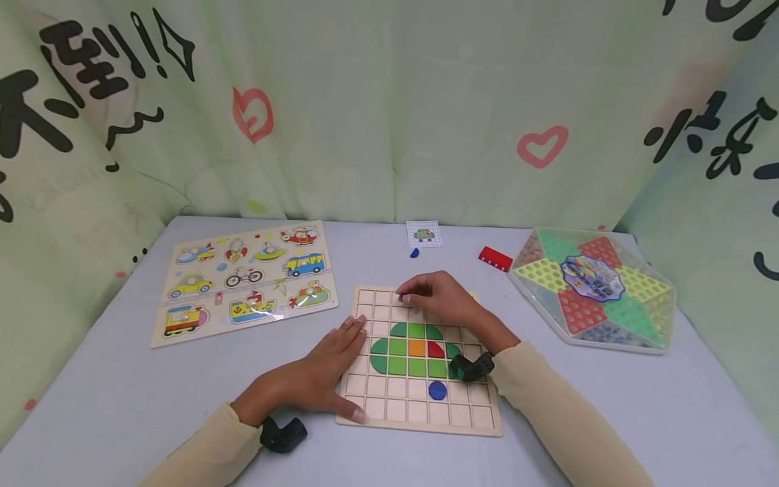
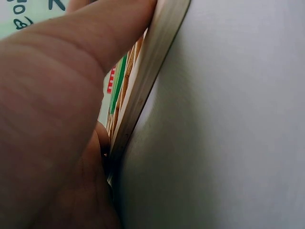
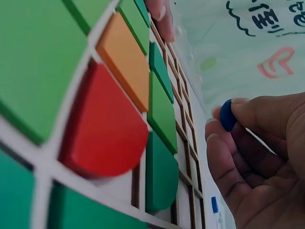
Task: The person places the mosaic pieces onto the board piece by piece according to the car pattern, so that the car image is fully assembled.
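Observation:
My left hand [image 1: 331, 365] lies with straight fingers on the left side of a wooden grid board [image 1: 408, 410], thumb at its near left corner. Over the board's far edge, my right hand [image 1: 439, 297] pinches a small dark blue half-round piece [image 3: 228, 116] between thumb and fingers. Light green square pieces [image 1: 416, 366], dark green rounded pieces [image 1: 379, 364], an orange square [image 1: 416, 348] and a red rounded piece [image 3: 107, 126] sit together in the grid. A blue round shape [image 1: 437, 390] fills one cell nearer the front. The left wrist view shows mostly thumb and board edge.
Behind the board are a small picture card [image 1: 431, 241], another blue piece [image 1: 414, 253] and a red strip [image 1: 496, 258]. A vehicle picture puzzle [image 1: 222, 281] lies left; a clear hexagonal box [image 1: 646, 346] of coloured pieces lies right. Curtains [image 1: 389, 115] enclose the table.

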A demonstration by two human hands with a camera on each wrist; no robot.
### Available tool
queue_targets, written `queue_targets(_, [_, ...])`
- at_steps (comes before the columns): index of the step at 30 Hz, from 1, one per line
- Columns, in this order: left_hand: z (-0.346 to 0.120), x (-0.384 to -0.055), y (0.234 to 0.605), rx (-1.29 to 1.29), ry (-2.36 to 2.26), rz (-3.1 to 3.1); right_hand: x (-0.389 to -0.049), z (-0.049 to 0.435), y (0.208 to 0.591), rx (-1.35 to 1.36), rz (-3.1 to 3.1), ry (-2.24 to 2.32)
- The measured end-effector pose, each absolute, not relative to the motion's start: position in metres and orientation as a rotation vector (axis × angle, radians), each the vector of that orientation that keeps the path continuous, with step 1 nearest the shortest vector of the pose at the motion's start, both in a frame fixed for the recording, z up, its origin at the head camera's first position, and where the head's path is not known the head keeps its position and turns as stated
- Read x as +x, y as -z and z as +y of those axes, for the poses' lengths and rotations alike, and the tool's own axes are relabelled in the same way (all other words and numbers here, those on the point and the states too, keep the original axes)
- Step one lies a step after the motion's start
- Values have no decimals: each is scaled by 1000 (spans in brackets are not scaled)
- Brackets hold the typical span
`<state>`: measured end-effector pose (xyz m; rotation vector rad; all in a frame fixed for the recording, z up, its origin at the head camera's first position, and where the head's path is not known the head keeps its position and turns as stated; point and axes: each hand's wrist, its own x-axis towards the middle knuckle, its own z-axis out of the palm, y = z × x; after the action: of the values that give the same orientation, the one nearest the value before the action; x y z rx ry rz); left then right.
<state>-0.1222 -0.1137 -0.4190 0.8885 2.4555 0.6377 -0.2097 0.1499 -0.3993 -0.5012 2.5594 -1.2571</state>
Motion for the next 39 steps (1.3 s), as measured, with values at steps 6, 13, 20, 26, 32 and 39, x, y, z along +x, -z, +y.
queue_targets(6, [-114, -122, 419, 885, -647, 2446, -195, 148, 393, -543, 2552, 1271])
queue_targets(13, [-115, -123, 418, 893, -657, 2444, -183, 148, 393, -546, 2532, 1251])
queue_targets(20, [-115, -123, 419, 911, -665, 2442, -173, 150, 397, -588, 2482, 1255])
queue_targets(26, [-115, -123, 418, 905, -661, 2442, -163, 151, 395, -623, 2468, 1247])
queue_targets(32, [-115, -123, 419, 899, -649, 2446, -152, 151, 395, -712, 2383, 1262])
queue_targets(39, [-113, -123, 418, 898, -641, 2446, -138, 148, 391, -839, 2296, 1245])
